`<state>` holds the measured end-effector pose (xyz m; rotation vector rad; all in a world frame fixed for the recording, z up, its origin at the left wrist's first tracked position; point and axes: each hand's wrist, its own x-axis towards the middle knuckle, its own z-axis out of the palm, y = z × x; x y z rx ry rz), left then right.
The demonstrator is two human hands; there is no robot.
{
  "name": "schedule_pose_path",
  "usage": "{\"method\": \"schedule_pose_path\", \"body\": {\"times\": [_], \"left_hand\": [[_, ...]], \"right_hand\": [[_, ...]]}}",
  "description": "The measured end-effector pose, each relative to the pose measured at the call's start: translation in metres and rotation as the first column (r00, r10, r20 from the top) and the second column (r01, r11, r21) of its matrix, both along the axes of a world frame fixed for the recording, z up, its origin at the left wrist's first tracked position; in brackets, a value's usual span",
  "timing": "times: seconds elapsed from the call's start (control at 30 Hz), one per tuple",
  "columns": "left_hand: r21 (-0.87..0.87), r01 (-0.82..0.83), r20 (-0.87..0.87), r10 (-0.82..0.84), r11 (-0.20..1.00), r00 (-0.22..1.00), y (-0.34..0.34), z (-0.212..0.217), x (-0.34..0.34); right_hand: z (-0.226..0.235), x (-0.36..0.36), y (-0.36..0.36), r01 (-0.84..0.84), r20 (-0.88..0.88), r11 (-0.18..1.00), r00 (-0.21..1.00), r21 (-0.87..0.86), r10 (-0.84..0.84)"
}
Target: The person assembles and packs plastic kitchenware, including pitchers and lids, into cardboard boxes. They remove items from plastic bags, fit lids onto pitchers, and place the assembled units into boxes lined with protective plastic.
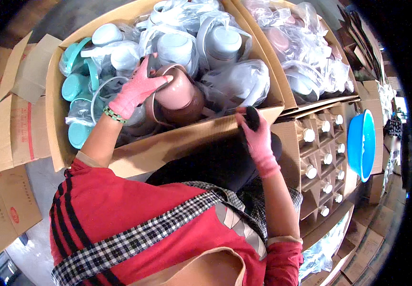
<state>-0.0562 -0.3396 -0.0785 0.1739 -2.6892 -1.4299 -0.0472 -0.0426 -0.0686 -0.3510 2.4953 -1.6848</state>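
A packing area crowded with cardboard was seen, flattened cartons lying on the floor. The large carton (pixel 167 143), packed with bagged jugs, took up most of the view, its near wall running just below both grips. Beyond the right grip, a divided box of white-capped bottles (pixel 320 157) and a blue basin (pixel 361 143) were set close. The pink jug (pixel 182 97) was held inside the carton, the left hand (pixel 136 90) clamped on its rim. A small black object (pixel 252 118) was pinched by the right hand (pixel 259 143) at the carton's edge. Little open room was left around the jug; a slip could be caused by loose plastic bags against the grip.
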Motion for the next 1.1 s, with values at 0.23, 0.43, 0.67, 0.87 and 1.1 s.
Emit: {"method": "schedule_pose_path", "body": {"times": [0.23, 0.43, 0.67, 0.87, 1.1], "left_hand": [[0.69, -0.06, 0.238, -0.147, 0.721, 0.96, 0.035, 0.004, 0.022], [0.78, -0.112, 0.304, -0.217, 0.615, 0.928, 0.042, -0.008, 0.001], [0.748, -0.044, 0.334, -0.319, 0.662, 0.887, 0.033, 0.0, 0.001], [0.545, 0.205, 0.203, -0.365, 0.813, 0.909, 0.047, -0.021, -0.036], [0.733, -0.023, 0.2, -0.183, 0.68, 0.962, 0.025, -0.024, -0.036]], "right_hand": [[-0.021, 0.061, 0.101, 0.24, 0.16, 0.933, 0.966, -0.27, -0.202], [-0.054, 0.089, 0.114, 0.271, -0.044, 0.914, 0.954, -0.301, -0.297], [-0.104, 0.112, 0.141, 0.475, 0.033, 0.842, 0.875, -0.257, -0.483], [-0.105, 0.105, 0.137, 0.462, 0.087, 0.886, 0.885, -0.043, -0.457], [-0.113, 0.112, 0.143, 0.451, 0.157, 0.885, 0.888, -0.116, -0.432]]}}
